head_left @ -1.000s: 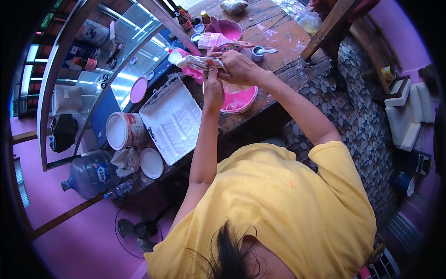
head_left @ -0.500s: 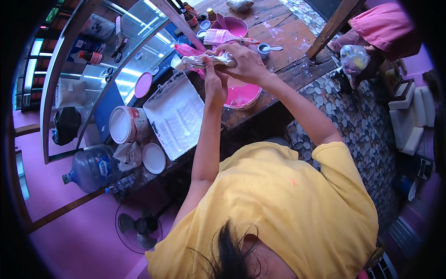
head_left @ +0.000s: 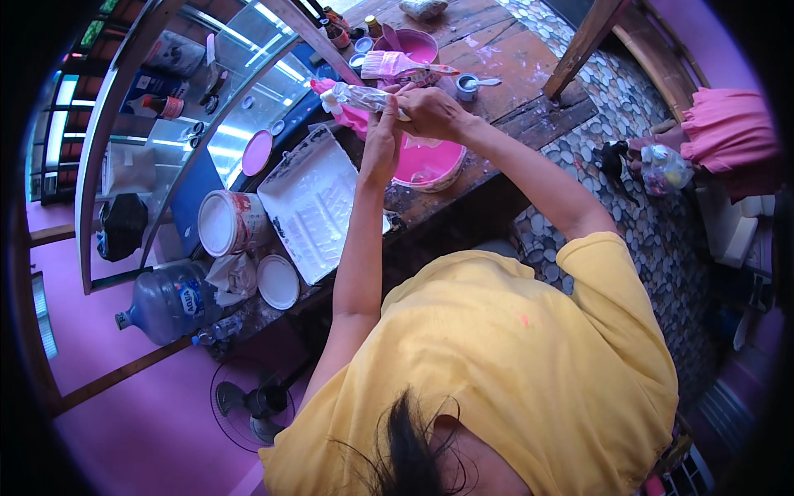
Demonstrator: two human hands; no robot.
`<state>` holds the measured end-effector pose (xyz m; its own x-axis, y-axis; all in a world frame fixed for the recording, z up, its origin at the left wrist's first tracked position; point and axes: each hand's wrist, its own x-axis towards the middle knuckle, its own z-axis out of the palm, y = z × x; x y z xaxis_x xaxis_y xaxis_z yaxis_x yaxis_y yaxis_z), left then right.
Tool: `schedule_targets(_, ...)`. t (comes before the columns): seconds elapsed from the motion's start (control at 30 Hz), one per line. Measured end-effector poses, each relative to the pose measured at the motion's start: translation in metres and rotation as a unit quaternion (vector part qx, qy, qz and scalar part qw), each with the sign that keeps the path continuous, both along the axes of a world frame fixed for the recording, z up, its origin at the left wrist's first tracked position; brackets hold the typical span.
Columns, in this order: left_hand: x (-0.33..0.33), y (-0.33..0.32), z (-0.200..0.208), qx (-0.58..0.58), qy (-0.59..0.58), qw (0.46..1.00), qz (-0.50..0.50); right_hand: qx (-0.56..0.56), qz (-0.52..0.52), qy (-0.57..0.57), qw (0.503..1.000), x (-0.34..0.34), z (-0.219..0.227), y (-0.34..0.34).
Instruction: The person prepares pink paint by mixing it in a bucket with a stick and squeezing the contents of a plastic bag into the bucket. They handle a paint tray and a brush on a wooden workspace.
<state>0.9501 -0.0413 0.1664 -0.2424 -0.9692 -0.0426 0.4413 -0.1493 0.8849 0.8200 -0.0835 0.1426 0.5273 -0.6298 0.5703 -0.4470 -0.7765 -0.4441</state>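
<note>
Both hands grip a long white bundle (head_left: 362, 98) in crumpled, shiny plastic, its core hidden. My left hand (head_left: 382, 142) is closed around its middle from below, thumb up. At the right end, my right hand (head_left: 433, 114) closes its fingers over the bundle. Beneath the hands stands an open bucket of pink paint (head_left: 440, 183). A wide paintbrush (head_left: 395, 65) with whitish-pink bristles lies across a second pink tub (head_left: 424, 48) beyond. Left of my left forearm sits a paint tray (head_left: 284, 182) coated in white. Pink plastic (head_left: 354, 122) shows behind the bundle.
A small grey cup (head_left: 467, 88) with a spoon stands on the wooden table (head_left: 521, 70). To the left are a glass cabinet (head_left: 178, 178), a lidded bucket (head_left: 222, 223) and a large water jug (head_left: 168, 303). A person in pink (head_left: 728, 132) holds a plastic bag (head_left: 664, 171) at right.
The bundle has turned, its right end now lower and more covered by my right hand. My right fingers have curled in. The person in pink has moved right with the bag.
</note>
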Motion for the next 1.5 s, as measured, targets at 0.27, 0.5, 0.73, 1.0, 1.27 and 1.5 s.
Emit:
schedule_targets(0.27,0.005,0.005,0.014,-0.053,0.030,0.996,0.065,0.261,0.048,-0.092,0.960,-0.031,0.030,0.005)
schedule_targets(0.5,0.008,-0.016,-0.010,-0.060,0.075,0.970,0.221,0.271,-0.004,-0.039,0.962,-0.022,0.032,0.021)
schedule_targets(0.73,0.002,-0.015,-0.025,-0.091,0.056,0.959,0.264,0.234,-0.034,-0.096,0.967,-0.021,0.027,0.020)
schedule_targets(1.0,0.003,-0.007,-0.009,-0.096,0.030,0.980,0.169,0.356,-0.059,-0.197,0.912,-0.024,0.011,0.013)
schedule_targets(1.27,0.002,-0.005,-0.006,-0.099,0.020,0.983,0.156,0.309,-0.086,-0.322,0.891,-0.031,0.009,0.020)
schedule_targets(1.5,0.007,-0.007,-0.017,-0.110,-0.061,0.958,0.257,-0.035,-0.086,-0.156,0.983,-0.019,0.008,0.031)
